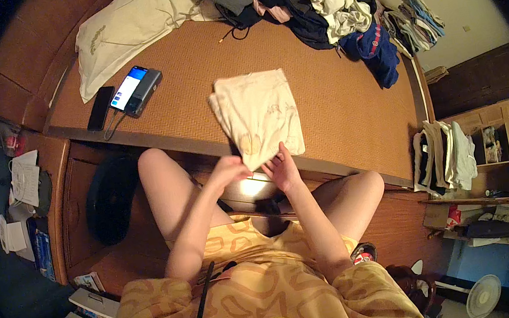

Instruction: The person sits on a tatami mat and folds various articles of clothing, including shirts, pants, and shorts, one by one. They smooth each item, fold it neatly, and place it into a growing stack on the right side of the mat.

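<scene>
A folded cream-coloured cloth garment (258,111) lies on the woven mat in front of me. Its near edge hangs past the edge of the bed. My left hand (229,169) pinches the near left corner of the fabric, its fingertips slightly blurred. At the near right part of the same edge, my right hand (283,170) holds the cloth with the thumb on top and the other fingers curled at the rim. Faint markings show on the garment's right half.
The mat (349,124) covers the bed. A pillow (127,32), a clothes heap (307,2) and a dark blue garment (374,56) lie along its far side. Left are a lit phone (126,89), a power bank (146,93) and a black phone (101,108). Folded clothes (445,156) stand right.
</scene>
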